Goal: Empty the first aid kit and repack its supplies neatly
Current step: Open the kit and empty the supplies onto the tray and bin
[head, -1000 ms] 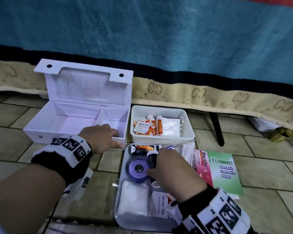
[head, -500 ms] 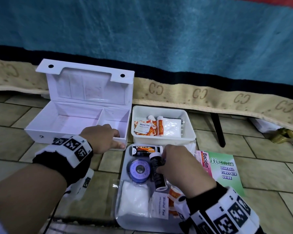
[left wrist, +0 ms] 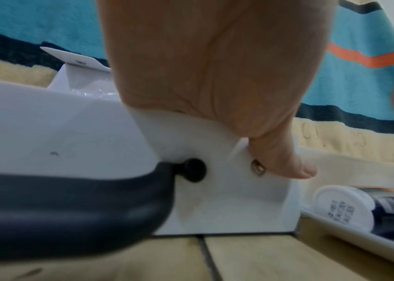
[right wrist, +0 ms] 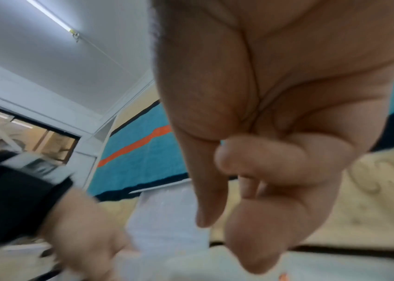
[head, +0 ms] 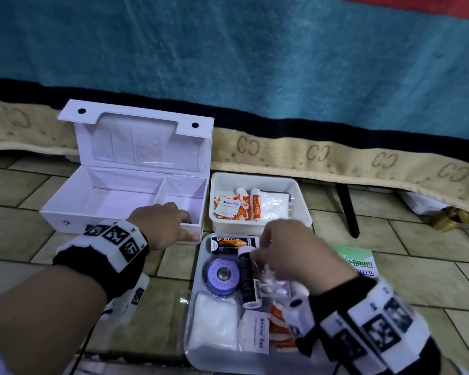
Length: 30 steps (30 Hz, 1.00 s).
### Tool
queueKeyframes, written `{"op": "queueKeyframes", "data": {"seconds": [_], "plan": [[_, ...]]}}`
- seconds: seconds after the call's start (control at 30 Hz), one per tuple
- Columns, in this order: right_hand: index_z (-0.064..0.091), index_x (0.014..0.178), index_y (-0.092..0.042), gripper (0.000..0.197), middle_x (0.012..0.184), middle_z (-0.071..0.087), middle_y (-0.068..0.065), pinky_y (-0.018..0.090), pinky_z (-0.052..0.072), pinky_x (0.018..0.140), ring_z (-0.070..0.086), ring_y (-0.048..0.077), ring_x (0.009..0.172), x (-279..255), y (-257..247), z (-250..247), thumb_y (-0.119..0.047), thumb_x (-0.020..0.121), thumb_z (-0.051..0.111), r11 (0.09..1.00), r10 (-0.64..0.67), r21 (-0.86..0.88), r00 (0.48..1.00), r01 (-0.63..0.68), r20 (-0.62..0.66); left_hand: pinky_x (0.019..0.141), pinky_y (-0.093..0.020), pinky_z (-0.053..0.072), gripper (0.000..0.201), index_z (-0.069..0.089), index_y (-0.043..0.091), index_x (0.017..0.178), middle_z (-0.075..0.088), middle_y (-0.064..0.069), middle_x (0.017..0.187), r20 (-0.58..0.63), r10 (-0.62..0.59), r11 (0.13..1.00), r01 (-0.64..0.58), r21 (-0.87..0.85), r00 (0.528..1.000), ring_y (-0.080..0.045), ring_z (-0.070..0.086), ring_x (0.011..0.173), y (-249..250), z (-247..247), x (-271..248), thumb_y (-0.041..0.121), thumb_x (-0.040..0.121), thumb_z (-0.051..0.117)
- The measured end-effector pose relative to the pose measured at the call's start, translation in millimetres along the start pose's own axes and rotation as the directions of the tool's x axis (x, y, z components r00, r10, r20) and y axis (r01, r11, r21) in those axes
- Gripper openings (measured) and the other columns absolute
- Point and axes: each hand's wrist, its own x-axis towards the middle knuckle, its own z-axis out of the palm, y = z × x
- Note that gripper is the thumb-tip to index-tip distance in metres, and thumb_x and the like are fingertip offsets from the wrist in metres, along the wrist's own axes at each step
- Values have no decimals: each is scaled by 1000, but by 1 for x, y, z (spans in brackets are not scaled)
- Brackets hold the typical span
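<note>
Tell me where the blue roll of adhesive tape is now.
In the head view, the blue tape roll lies in the near white tray, left of the black tube and below the V-Style tube.

L hand (head: 163,223) grip curled over a rim, thumb outside; R hand (head: 290,255) fingers bent, grip unclear

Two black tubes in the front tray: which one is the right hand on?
The unlabelled-side tube lying front-to-back beside the blue tape roll; the right hand touches its white cap. The other tube, reading V-STYLE, lies crosswise at the tray's far edge.
</note>
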Motion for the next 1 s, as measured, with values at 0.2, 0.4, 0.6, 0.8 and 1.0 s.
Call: {"op": "queueKeyframes", "data": {"seconds": [0.2, 0.4, 0.6, 0.8, 1.0], "plan": [[57, 118, -13, 29, 116, 63, 12, 30, 49, 80, 60, 30, 103, 62, 33, -55, -21, 91, 54, 990, 28, -118, 940, -72, -341, 93, -38, 41, 55, 49, 33, 125, 47, 3, 131, 9, 5, 1000, -5, 6, 1000, -21, 50, 117, 0, -1, 0, 68, 83, 44], [36, 138, -31, 65, 134, 45, 10, 46, 39, 98, 39, 37, 123, 112, 45, -30, -34, 82, 68, 948, 17, -317, 998, -36, -63, 95, -39, 41, 56, 48, 34, 126, 46, 2, 132, 12, 3, 1000, -3, 16, 1000, -22, 50, 117, 0, 0, 1, 68, 83, 44], [60, 92, -20, 20, 109, 59, 7, 37, 46, 85, 55, 28, 101, 99, 50, -37, -23, 78, 74, 981, -12, -191, 987, -20, -163, 94, -39, 41, 54, 49, 35, 124, 47, 3, 130, 9, 0, 1000, 0, 6, 1000, -21, 50, 116, -1, 1, 3, 68, 82, 45], [60, 95, -20, 21, 82, 63, 4, 25, 39, 57, 58, 21, 71, 36, 36, -63, -17, 79, 72, 970, 6, 220, 900, 100, -435, 94, -38, 41, 52, 50, 35, 123, 47, 3, 129, 6, -3, 1000, 3, 4, 1000, -21, 51, 115, -1, 1, 3, 67, 83, 46], [63, 101, -25, 21, 84, 61, -11, 14, 39, 61, 51, 2, 72, -34, -14, -6, -11, 86, 61, 914, -382, 180, 921, 364, 76, 94, -37, 40, 54, 48, 35, 125, 46, 3, 131, -12, -15, 1000, 16, 15, 1000, -22, 49, 118, 0, 3, 3, 68, 83, 42]]}}
